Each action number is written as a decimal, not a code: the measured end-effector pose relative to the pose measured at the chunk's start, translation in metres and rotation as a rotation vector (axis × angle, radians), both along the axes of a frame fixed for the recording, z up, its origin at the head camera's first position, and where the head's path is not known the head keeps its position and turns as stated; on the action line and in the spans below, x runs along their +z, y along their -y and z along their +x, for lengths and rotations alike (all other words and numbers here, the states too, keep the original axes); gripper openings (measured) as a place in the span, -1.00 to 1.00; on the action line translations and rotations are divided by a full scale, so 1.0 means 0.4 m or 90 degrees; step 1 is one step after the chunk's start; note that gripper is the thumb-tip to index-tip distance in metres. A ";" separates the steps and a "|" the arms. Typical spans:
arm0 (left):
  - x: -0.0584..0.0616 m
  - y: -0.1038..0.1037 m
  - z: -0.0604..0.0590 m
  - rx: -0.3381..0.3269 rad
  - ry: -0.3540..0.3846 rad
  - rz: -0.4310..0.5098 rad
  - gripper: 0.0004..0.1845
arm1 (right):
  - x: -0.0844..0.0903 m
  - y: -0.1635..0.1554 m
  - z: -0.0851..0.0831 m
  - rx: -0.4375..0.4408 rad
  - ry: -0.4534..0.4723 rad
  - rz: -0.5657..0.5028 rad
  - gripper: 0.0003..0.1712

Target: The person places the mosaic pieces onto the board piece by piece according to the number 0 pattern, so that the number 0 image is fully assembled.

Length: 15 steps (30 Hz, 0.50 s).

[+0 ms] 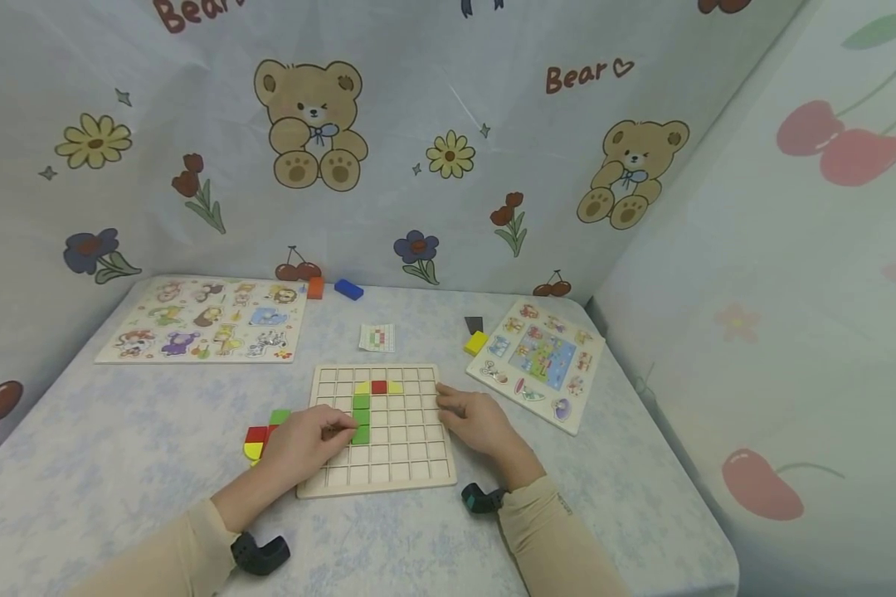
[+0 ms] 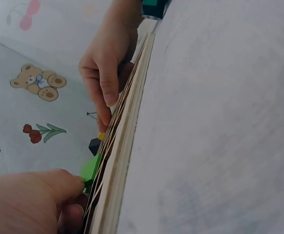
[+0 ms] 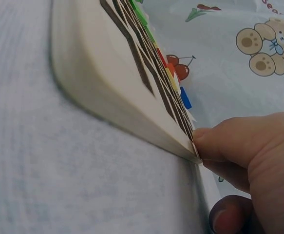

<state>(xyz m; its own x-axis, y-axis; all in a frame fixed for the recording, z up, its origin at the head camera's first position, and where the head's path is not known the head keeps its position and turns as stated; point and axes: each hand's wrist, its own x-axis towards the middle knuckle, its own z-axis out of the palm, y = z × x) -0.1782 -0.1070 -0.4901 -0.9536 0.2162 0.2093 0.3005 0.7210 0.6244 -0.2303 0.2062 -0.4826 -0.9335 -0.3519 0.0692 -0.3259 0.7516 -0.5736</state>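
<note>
Her left hand pinches a green block at its fingertips, low on the wooden grid board, under the other green squares. The right hand lies loosely open, steadying the board's near edge against the table. The block looks light, stiff and smooth; gripping its side faces suits it best.

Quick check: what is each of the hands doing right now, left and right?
Left hand: pinches a green block on the grid board.
Right hand: holds nothing; fingers rest against the board's right edge.
</note>
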 end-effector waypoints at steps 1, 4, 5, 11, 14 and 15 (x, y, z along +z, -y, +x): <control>0.000 0.000 0.000 0.002 -0.003 -0.006 -0.87 | 0.000 0.000 0.000 0.002 -0.001 -0.001 -0.58; 0.001 -0.001 0.000 0.005 0.001 -0.014 -0.85 | 0.001 0.000 0.002 0.005 -0.005 -0.003 -0.58; 0.002 -0.001 -0.001 0.004 0.003 -0.016 -0.85 | 0.002 0.000 0.002 0.006 -0.006 -0.003 -0.58; 0.004 -0.001 -0.003 0.002 0.006 -0.032 -0.82 | 0.001 0.000 0.002 0.009 -0.008 -0.007 -0.58; 0.003 -0.001 -0.005 -0.008 0.005 -0.052 -0.83 | 0.001 -0.001 0.001 0.011 -0.012 -0.006 -0.57; 0.003 -0.002 -0.006 -0.014 0.005 -0.064 -0.83 | 0.000 -0.002 0.001 0.010 -0.012 -0.003 -0.57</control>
<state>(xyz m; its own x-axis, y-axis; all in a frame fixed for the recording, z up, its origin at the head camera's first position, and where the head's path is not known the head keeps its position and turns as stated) -0.1804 -0.1062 -0.4889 -0.9501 0.2560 0.1782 0.3119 0.7734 0.5519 -0.2301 0.2069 -0.4824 -0.9262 -0.3666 0.0882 -0.3486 0.7432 -0.5711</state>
